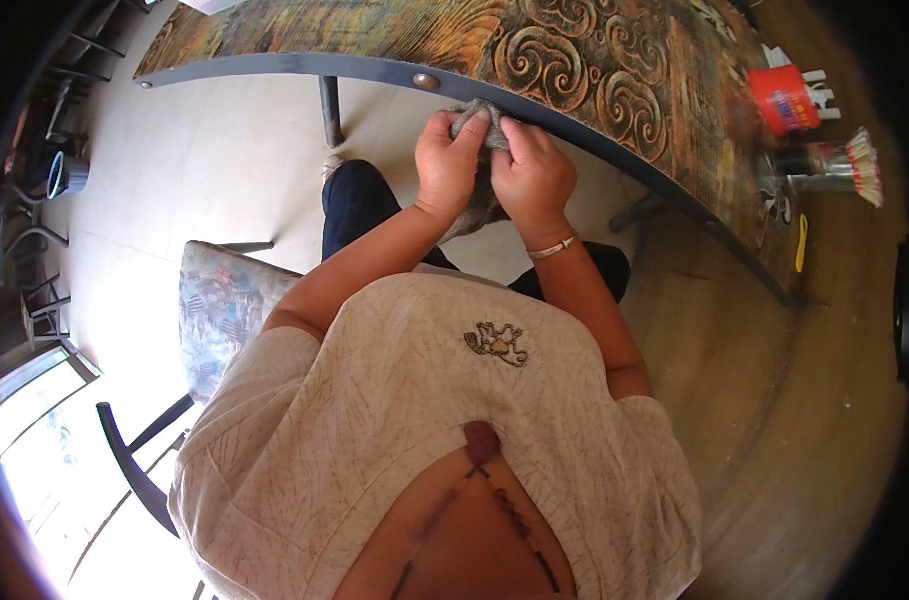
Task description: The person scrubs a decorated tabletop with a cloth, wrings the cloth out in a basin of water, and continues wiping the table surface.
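Both my hands grip a grey knitted or terry cloth [467, 118] just below the near edge of a patterned table [394, 37]. My left hand [448, 161] pinches its left side, the thumb lying on top. From the right, my right hand [531, 172] holds the other side with bent fingers, a light bracelet on that wrist. The bunched part sits between my fingertips, close to the table's grey metal rim. More greyish fabric hangs beneath my hands above my lap; whether it is the same piece, I cannot tell.
At the table's right end stand a red container [784, 101] with white rolls and a holder of toothpicks or cotton swabs [865, 169]. A yellow strip [802, 244] lies near them. A patterned chair [225, 300] is on my left, and a bin [68, 176] stands farther off.
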